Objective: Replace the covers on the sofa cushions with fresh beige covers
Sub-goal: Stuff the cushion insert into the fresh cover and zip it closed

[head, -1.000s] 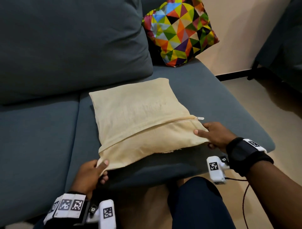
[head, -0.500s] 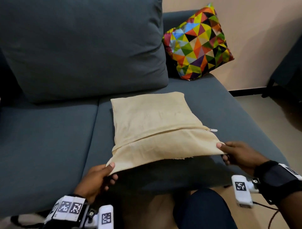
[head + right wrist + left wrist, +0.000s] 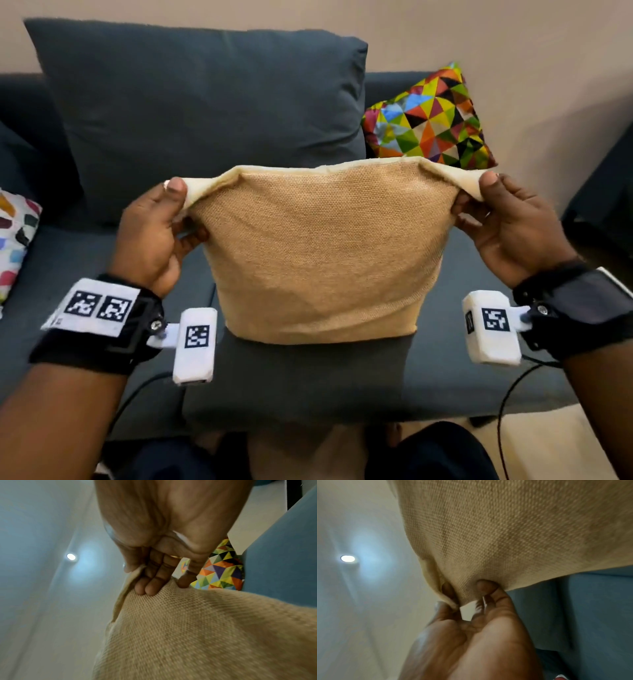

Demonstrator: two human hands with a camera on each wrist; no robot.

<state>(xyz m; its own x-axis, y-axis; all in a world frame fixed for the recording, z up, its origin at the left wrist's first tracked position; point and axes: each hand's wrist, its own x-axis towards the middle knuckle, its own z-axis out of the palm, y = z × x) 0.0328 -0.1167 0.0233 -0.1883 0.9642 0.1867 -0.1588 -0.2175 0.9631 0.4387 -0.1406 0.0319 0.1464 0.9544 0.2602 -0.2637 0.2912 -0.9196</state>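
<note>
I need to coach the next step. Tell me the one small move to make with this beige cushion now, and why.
Probably set the beige cushion upright against the sofa back cushion. The left hand and right hand each pinch a top corner, it hangs covered above the sofa seat, and the multicoloured cushion remains to be re-covered.

Beige woven cushion (image 3: 318,260) stands upright on the sofa seat (image 3: 445,370).

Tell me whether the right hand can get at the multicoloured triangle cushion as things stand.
Probably not yet: the right hand is pinching a top corner of the beige cushion. The triangle cushion sits uncovered just beyond it, so once it lets go the way looks free.
</note>
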